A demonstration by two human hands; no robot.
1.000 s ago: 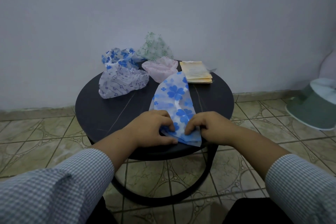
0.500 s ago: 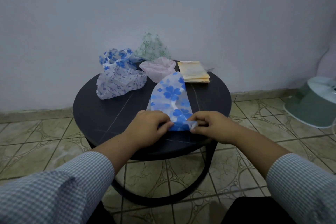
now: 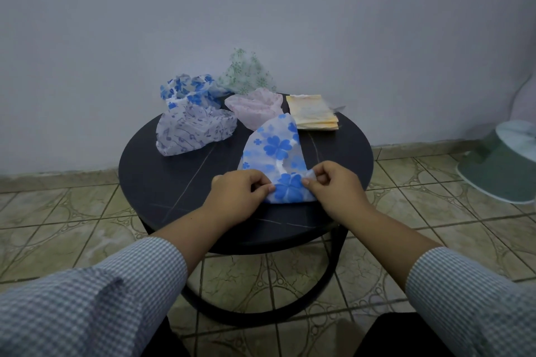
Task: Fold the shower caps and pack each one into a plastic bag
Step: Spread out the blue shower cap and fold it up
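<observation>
We see a translucent shower cap (image 3: 277, 158) printed with bold blue clover-like flowers lying on the round dark table (image 3: 162, 180), a little right of the frame's centre. It is flattened into a tapering, rounded-top shape whose narrow end points toward the upper part of the frame, and a pale crease runs down its middle. Its near edge is bunched where both hands meet it.

The left hand (image 3: 236, 197) has its fingers curled, pinching the cap's lower left edge between thumb and fingertips. The right hand (image 3: 333, 185) pinches the lower right corner the same way, with a small flap of thin plastic lifted between thumb and forefinger. Both wrists come out of blue-and-white checked sleeves (image 3: 87, 304) in the lower corners.

Above and left of the held cap we see a heap of other caps: a white one with purple sprigs (image 3: 193, 129), a blue-flowered one (image 3: 190, 90) behind it, a green-patterned one (image 3: 246, 72) standing up against the wall, and a pink one (image 3: 255, 107) touching the held cap's tip. Just right of the pink one lies a flat stack of yellowish plastic bags (image 3: 313, 111).
</observation>
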